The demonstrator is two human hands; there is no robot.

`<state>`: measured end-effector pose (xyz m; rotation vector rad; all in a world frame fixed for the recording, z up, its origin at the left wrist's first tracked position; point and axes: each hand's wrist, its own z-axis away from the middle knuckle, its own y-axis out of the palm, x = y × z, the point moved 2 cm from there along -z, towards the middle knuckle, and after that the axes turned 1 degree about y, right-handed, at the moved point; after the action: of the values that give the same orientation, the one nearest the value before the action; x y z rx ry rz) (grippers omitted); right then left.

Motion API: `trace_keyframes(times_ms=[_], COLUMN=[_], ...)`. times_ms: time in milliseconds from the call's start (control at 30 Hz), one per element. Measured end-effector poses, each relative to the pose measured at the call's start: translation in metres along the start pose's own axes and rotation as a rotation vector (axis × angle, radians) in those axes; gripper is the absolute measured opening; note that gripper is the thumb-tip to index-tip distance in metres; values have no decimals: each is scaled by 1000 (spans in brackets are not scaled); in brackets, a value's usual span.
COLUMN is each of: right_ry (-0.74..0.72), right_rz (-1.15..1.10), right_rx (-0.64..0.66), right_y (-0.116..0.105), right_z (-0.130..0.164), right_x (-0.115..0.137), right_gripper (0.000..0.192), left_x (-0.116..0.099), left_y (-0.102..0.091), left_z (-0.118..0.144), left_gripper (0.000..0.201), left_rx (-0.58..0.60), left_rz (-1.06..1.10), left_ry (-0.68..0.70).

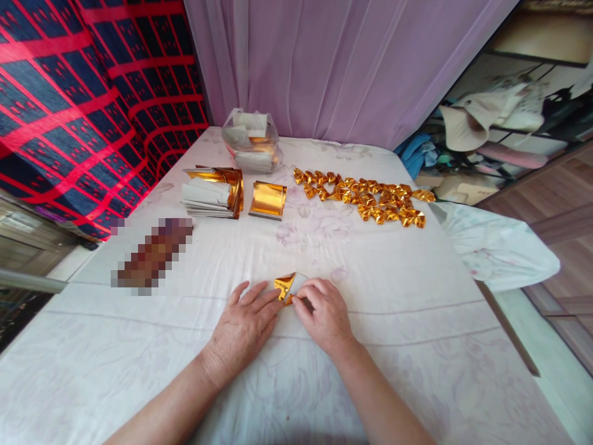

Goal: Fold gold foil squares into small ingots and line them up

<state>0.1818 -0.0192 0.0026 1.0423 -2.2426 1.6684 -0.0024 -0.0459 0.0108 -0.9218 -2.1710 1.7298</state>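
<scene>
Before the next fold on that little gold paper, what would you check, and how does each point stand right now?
1. Gold foil paper lies on the white cloth, between both hands: ok.
2. Left hand rests flat, its fingertips at the paper's left edge: ok.
3. Right hand pinches the paper's lower corner: ok.
4. Crease sharp and even: cannot tell, hands partly cover it.
5. Stack of unfolded gold sheets stays apart from the hands: ok.
6. Finished folded gold pieces lie in rows further back: ok.
</scene>
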Motion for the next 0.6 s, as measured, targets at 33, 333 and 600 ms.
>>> trace_keyframes(times_ms=[33,333,600], right_ry=[3,39,31], right_rz=[-2,18,37], right_rx=[-1,6,-6], right_y=[0,2,2], right_z=[0,0,0], right_x=[0,1,1], right_gripper=[14,13,12], left_x=[1,2,3], left_y=[0,-1,0], left_z=[0,-1,0], left_gripper=[28,28,29], left_rx=[-2,-3,1], left_rz=[4,19,11], left_ry=[2,12,15])
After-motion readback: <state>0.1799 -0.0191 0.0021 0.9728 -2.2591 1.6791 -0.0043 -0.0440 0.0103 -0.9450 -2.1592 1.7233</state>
